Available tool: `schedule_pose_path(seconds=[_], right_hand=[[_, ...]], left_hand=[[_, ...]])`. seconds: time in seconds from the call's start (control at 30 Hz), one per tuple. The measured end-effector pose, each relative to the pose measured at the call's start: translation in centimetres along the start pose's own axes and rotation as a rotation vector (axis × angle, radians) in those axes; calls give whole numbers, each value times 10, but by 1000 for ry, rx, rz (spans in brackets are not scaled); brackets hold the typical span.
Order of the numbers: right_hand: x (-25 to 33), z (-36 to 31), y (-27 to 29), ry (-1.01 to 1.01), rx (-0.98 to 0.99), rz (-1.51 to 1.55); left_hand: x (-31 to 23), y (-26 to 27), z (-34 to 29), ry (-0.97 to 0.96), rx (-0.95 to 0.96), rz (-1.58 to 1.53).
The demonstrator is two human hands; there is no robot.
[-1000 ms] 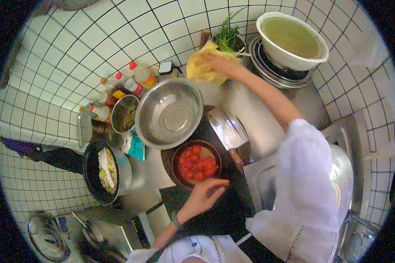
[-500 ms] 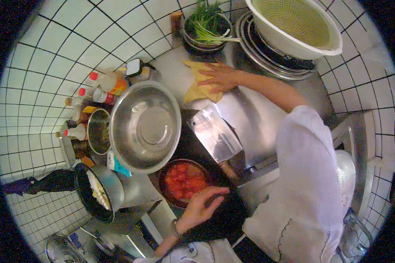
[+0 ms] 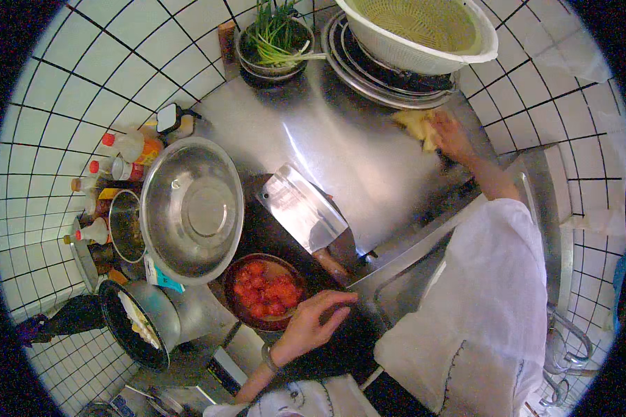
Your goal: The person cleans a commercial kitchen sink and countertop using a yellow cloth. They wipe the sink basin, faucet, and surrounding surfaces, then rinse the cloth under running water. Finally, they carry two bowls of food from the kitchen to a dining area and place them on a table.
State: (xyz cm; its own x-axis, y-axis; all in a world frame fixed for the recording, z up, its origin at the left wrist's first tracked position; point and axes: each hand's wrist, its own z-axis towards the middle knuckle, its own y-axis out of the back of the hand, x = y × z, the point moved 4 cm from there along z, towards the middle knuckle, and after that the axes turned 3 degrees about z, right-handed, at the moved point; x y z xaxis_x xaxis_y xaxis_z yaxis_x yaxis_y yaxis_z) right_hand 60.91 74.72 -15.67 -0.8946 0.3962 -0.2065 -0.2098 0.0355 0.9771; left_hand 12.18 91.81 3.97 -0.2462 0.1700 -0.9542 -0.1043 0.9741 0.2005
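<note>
My right hand point(image 3: 453, 137) presses a yellow cloth point(image 3: 416, 126) onto the steel counter point(image 3: 368, 156) at the far right, its fingers a little blurred. My left hand point(image 3: 314, 321) hovers at the near edge, thumb and fingers apart, holding nothing. Beside it stands a dark red bowl point(image 3: 231, 297) of red pieces that look like cut tomatoes point(image 3: 266, 286). A cleaver point(image 3: 306, 212) with a wooden handle lies flat on a dark surface in the middle, between the two hands.
A large steel basin point(image 3: 195, 208) stands left of the cleaver, with several bottles point(image 3: 129, 147) along the wall. Bowls of green onions point(image 3: 277, 38) and a white colander point(image 3: 424, 59) on stacked trays stand at the back. A pot point(image 3: 163, 316) with white food is at lower left.
My right hand has swept the yellow cloth from the back middle of the counter to the far right. My left hand has stayed near the red bowl. The view has shifted rightward.
</note>
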Motion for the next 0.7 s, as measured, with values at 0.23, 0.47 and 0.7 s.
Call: schedule_pose_path(seconds=[0.23, 0.47, 0.7], right_hand=[[-16, -38, 5, -643, -244, -328], [57, -48, -43, -219, 139, -543], [138, -19, -39, -45, 371, -241]], left_hand=[[3, -6, -2, -12, -27, -26], [-1, -9, -26, -201, -71, -32], [-2, 5, -76, -258, -118, -33]])
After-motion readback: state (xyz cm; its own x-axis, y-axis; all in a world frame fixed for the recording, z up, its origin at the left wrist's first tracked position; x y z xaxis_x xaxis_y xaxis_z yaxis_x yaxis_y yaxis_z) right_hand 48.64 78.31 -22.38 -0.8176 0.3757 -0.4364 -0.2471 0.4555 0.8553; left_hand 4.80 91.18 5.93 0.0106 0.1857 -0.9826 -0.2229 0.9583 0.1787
